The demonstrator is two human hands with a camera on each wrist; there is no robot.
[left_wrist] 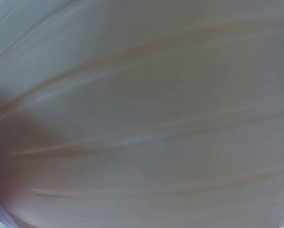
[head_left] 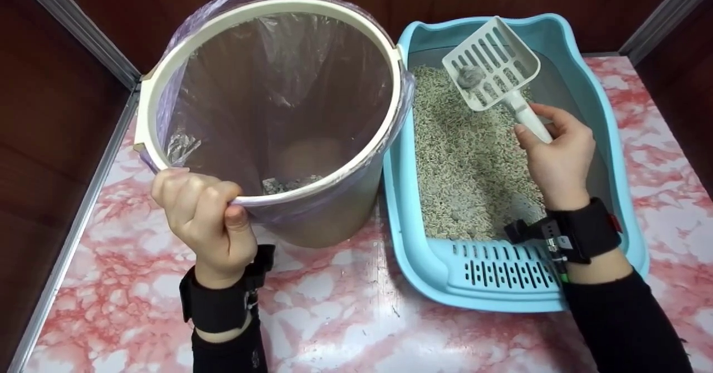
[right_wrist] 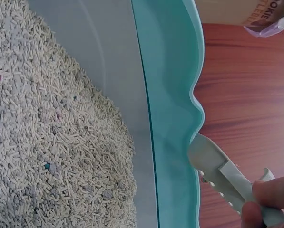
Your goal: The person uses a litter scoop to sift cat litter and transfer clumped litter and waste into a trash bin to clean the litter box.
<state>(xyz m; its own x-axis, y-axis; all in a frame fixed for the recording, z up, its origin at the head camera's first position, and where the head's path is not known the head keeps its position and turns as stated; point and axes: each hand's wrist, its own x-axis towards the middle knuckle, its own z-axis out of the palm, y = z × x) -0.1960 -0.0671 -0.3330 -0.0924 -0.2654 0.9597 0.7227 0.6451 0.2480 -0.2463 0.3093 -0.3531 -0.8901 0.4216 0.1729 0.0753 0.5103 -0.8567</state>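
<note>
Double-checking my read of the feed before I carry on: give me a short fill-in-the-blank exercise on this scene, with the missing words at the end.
1. The right hand grips the slotted scoop by its ____.
2. The left hand holds the bin, which in the head view stands to the ____ of the litter tray.
3. The litter tray is coloured ____.
4. The bin's thin plastic liner is tinted ____.

Missing words: handle; left; blue; purple.

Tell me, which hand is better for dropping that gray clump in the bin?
Probably the right hand: it holds the scoop with the gray clump on it, beside the bin. The left hand is busy gripping the rim.
</note>
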